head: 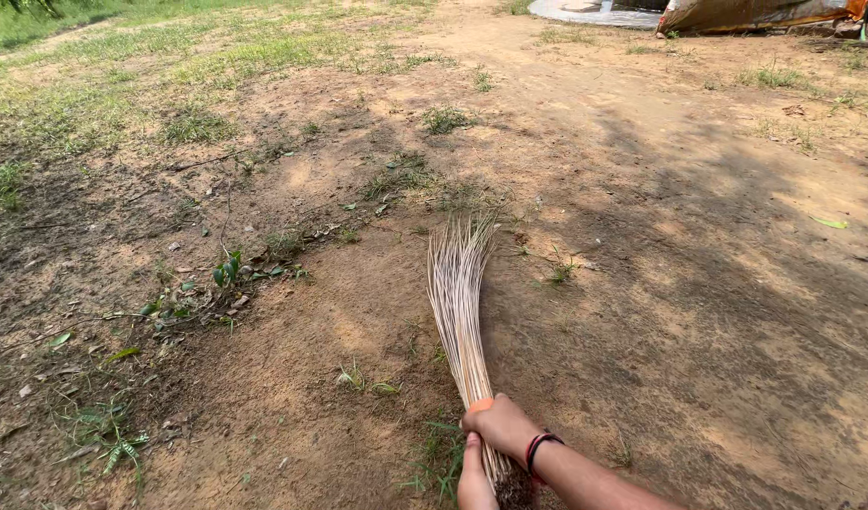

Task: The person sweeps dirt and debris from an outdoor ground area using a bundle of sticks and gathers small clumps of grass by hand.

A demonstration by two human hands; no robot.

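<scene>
1. Your right hand (498, 427) was clenched around the bound neck of the stick broom (459, 312), knuckles up, with a red and black band (541, 446) on the wrist. That grip near the base probably gave you the leverage to swing the long bristles low.
2. Your left hand (475, 477) sat just below the right at the frame's bottom edge, touching the same handle end; it looked closed on it, though most of the hand was cut off.
3. The broom lay angled forward and slightly left from your hands, its tips fanned out and brushing the bare dirt ground (661, 312). It was a bundle of thin, pale, straw-coloured sticks, tight at the grip and spreading toward the far end.
4. To the left of the bristles, dry leaves and small green weeds (228, 272) lay scattered in shade.
5. Farther off, grass patches (445, 119) thinned into a sunlit path, with a draped tarpaulin (755, 14) at the top right corner.
</scene>
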